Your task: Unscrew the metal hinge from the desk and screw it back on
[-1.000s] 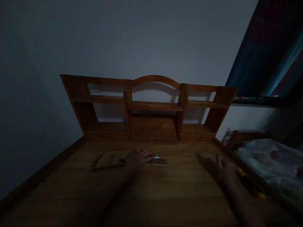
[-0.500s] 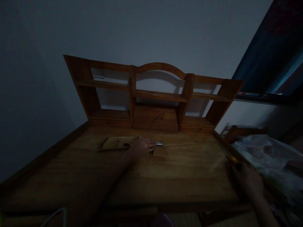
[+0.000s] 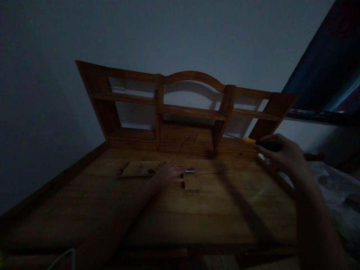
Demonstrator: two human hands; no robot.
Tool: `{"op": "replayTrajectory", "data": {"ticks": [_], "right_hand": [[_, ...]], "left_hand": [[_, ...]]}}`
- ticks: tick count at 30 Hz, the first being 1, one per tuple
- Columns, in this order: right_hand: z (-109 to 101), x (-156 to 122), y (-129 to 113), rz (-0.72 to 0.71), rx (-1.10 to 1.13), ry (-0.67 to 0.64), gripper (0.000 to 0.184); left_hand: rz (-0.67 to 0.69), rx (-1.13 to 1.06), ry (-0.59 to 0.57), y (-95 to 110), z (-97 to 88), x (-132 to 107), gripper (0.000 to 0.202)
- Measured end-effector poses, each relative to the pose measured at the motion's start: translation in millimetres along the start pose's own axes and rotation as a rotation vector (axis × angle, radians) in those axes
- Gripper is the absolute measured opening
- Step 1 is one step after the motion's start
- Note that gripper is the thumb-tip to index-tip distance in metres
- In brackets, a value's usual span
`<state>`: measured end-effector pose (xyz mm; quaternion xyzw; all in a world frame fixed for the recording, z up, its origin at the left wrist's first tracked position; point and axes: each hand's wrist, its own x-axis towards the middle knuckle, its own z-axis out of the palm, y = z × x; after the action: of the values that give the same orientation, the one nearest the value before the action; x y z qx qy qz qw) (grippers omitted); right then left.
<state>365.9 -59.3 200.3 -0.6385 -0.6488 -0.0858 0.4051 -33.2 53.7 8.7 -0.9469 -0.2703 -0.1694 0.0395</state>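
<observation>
My left hand (image 3: 168, 174) lies on the wooden desk (image 3: 197, 210), fingers stretched toward a small metal hinge (image 3: 189, 171) that sits at the top of a small wooden piece (image 3: 192, 182). A flat wooden panel (image 3: 142, 168) lies just left of that hand. My right hand (image 3: 284, 154) is raised above the desk's right side, closed round a screwdriver (image 3: 260, 143) with a dark and yellow handle, its thin shaft pointing left. The room is very dim.
A wooden hutch (image 3: 185, 112) with shelves and an arched top stands at the back of the desk against a pale wall. A bed with light bedding (image 3: 334, 187) lies to the right. A dark curtain (image 3: 329, 63) hangs at the upper right.
My right hand went down to the desk's right edge, took up the screwdriver that lay there, and lifted it above the desk. My left hand stayed by the hinge.
</observation>
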Motion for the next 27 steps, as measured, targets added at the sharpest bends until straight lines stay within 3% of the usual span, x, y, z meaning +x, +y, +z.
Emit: {"op": "replayTrajectory", "data": {"ticks": [3, 5, 9, 13, 18, 23, 27], "right_hand": [[21.8, 40.4, -79.2, -0.115, 0.326, -0.126, 0.046], [40.4, 53.0, -118.5, -0.171, 0.371, -0.174, 0.045], [77.4, 57.6, -158.4, -0.178, 0.502, -0.111, 0.042], [100.9, 55.1, -163.7, -0.206, 0.465, 0.045, 0.038], [97.9, 46.8, -153.1, -0.265, 0.31, 0.057, 0.034], [87.3, 43.7, -140.5, -0.256, 0.213, -0.076, 0.03], [93.4, 47.7, -136.2, -0.304, 0.209, -0.258, 0.03]], "left_hand": [[-0.052, -0.003, -0.015, 1.0, -1.8, 0.7, 0.045], [-0.063, -0.005, -0.003, 0.4, -1.4, 0.3, 0.044], [-0.03, -0.019, 0.024, -3.8, 0.8, -1.2, 0.041], [-0.028, -0.009, 0.023, -4.8, -0.3, -1.7, 0.042], [-0.056, -0.031, 0.006, -0.9, -4.1, -0.9, 0.04], [-0.067, -0.049, -0.013, -2.1, -2.4, -1.5, 0.042], [-0.053, -0.085, 0.022, -3.9, -0.8, -3.4, 0.042]]}}
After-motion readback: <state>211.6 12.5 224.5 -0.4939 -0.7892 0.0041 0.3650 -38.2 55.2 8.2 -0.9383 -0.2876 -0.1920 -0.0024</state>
